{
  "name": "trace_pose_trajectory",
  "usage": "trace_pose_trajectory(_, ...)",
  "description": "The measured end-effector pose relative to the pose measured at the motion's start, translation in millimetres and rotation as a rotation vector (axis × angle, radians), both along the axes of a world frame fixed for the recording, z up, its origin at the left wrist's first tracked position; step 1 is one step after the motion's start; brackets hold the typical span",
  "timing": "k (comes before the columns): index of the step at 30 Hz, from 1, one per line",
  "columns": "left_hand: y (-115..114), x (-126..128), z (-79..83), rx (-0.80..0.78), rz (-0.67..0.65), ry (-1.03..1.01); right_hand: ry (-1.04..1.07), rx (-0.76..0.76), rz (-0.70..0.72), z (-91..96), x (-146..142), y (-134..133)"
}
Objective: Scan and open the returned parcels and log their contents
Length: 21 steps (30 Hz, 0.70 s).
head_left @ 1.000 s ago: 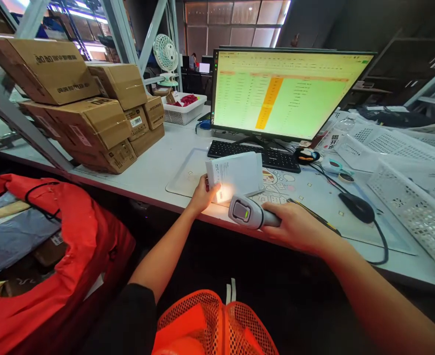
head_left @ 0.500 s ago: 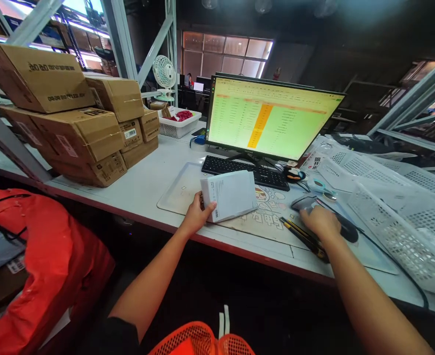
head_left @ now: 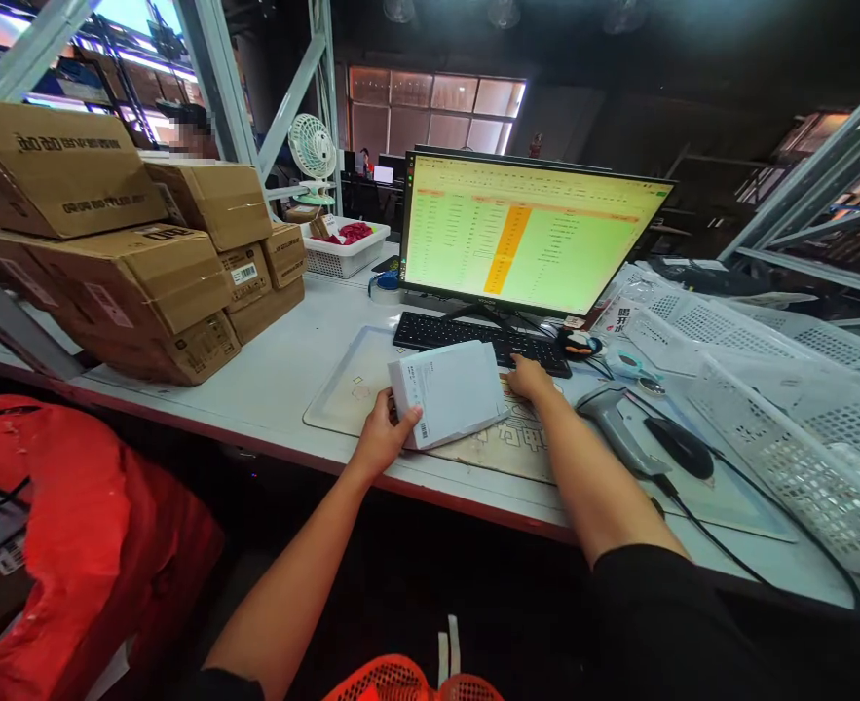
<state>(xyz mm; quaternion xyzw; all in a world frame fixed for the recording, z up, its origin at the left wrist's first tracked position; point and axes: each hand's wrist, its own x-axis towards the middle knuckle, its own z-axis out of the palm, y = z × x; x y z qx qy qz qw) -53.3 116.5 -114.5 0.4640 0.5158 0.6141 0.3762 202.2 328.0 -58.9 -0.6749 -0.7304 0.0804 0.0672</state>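
My left hand [head_left: 388, 433] is closed on the near left corner of a flat white box [head_left: 453, 394], thumb on top beside a small barcode. The box is tilted over the desk mat [head_left: 349, 394]. At the near edge of the black keyboard [head_left: 444, 333], my right hand [head_left: 530, 377] holds nothing, with a finger stretched out to the keys. A grey barcode scanner [head_left: 617, 428] lies right of my right forearm, its cable running off to the right. Beside it is a black mouse [head_left: 679, 448].
A monitor [head_left: 524, 234] showing a spreadsheet stands behind the keyboard. Cardboard boxes [head_left: 123, 277] are stacked at the left. White plastic baskets [head_left: 802, 428] line the right side. A red bag [head_left: 86, 545] is below the desk at left. A person [head_left: 194, 131] is behind the boxes.
My right hand has left the barcode scanner and moved left and forward to the keyboard. The yellow-black utility knife is no longer visible. My left hand still holds the white box.
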Motion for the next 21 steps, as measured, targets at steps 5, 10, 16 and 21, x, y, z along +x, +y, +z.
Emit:
trace_pose_trajectory(5, 2, 0, -1.9, 0.001, 0.009, -0.003, 0.012, -0.032, -0.011, 4.3, 2, 14)
trace_pose_trajectory(10, 2, -1, -2.4, 0.007, 0.014, 0.022, 0.035, -0.089, 0.000, 10.9, 12, 16)
trace_pose_trajectory(16, 2, -1, -2.7, 0.006, 0.013, 0.026, 0.178, -0.125, 0.015, 25.8, 13, 2)
trace_pose_trajectory(21, 1, -2, -1.5, 0.065, -0.064, 0.009, 0.469, -0.111, 0.167, 57.9, -12, -32)
